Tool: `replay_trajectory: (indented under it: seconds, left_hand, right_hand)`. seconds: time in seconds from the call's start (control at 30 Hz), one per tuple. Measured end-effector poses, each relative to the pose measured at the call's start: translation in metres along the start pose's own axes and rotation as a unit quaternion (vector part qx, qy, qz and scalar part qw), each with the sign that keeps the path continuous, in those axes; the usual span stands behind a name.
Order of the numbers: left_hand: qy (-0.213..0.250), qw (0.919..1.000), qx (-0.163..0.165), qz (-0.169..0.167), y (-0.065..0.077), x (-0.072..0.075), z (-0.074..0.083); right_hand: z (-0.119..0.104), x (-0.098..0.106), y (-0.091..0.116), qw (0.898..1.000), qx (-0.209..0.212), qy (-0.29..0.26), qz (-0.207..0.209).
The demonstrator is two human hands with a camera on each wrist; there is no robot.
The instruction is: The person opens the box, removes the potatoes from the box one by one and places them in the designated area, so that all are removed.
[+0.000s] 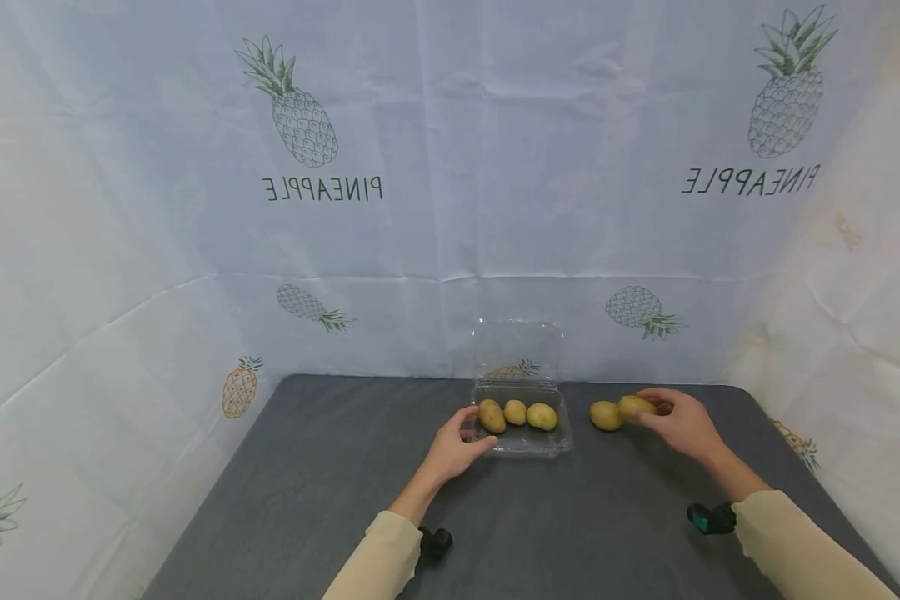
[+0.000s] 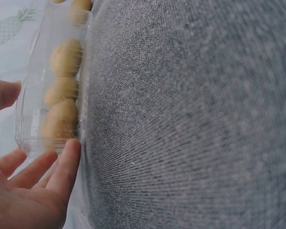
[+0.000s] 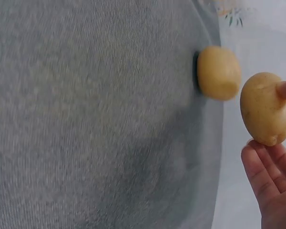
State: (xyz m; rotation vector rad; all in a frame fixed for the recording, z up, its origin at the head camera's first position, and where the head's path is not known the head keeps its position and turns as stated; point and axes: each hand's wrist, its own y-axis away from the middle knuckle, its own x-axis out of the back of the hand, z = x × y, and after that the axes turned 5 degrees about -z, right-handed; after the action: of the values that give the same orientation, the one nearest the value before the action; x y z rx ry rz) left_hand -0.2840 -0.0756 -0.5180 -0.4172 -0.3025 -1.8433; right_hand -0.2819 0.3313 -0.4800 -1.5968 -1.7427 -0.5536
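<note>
A clear plastic clamshell box lies on the dark table with its lid raised at the back. Inside sit three yellow potatoes in a row. My left hand is at the box's left end, fingers fairly straight and fingertips right at the wall, thumb by the front corner. Off to the right, my right hand pinches a potato between thumb and fingertips, lifted above the table. Another potato rests on the table just left of the held one.
A dark grey cloth covers the table. White cloth walls with pineapple prints enclose it at the back and sides. A small black device is strapped at the left wrist, and a similar one at the right.
</note>
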Motion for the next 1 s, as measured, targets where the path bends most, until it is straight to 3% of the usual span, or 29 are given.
replay_trajectory:
  seconds: [0.3, 0.67, 1.0]
  left_hand:
    - [0.0, 1.0, 0.003, 0.002, 0.0, 0.0, 0.001]
    - [-0.003, 1.0, 0.002, 0.0, 0.001, -0.002, 0.0]
    - [-0.004, 1.0, 0.004, 0.003, 0.001, -0.001, 0.001]
  right_hand:
    - [0.016, -0.002, 0.0, 1.0, -0.021, 0.012, 0.018]
    - [0.028, -0.013, -0.004, 0.999, -0.044, 0.025, -0.009]
    - [0.027, -0.009, -0.005, 0.997, -0.047, 0.052, -0.032]
